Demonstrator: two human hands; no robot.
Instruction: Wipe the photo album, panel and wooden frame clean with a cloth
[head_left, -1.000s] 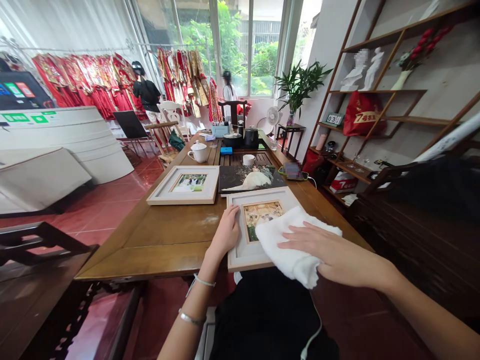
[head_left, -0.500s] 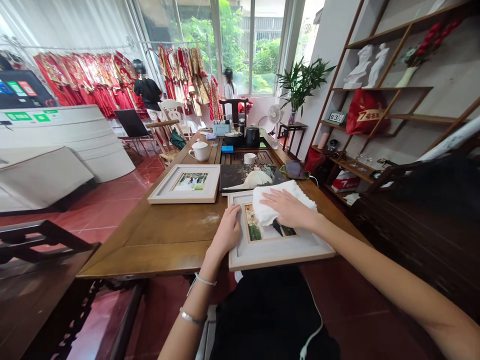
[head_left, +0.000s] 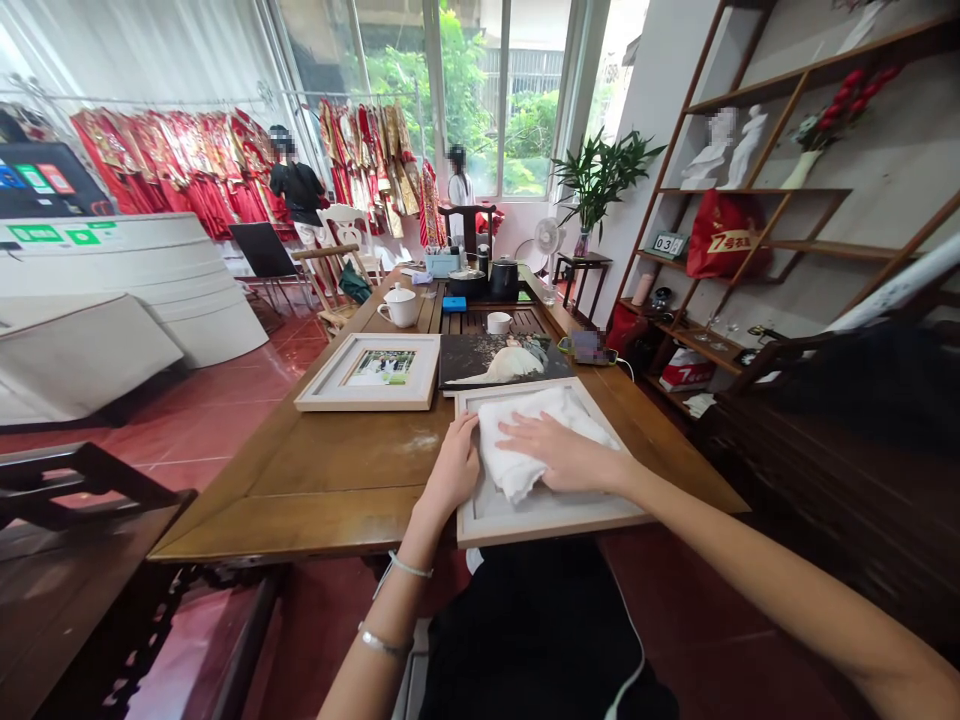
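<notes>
So, where's the white-matted, pale-wood picture frame (head_left: pixel 517 522), and what are the hands doing?

Lying flat at the five o'clock of the brown wooden desk (head_left: pixel 337 450), by the near edge. The left hand (head_left: pixel 455 465) grips its nine o'clock rim, probably to stop it sliding. The right hand (head_left: pixel 566 455) is spread flat over a fluffy white cloth (head_left: pixel 514 472) that covers the frame's middle, likely to spread the pressure.

And the containers?

At eleven o'clock from the frame stands a white ceramic cup with a handle (head_left: pixel 400 305), lidded, so its contents are hidden. Nearer twelve, beyond the dark photo panel (head_left: pixel 472 360), sits a small round white cup (head_left: pixel 498 323); I can't tell what's inside. Farther on is a black kettle (head_left: pixel 503 278), its inside unseen too.
</notes>
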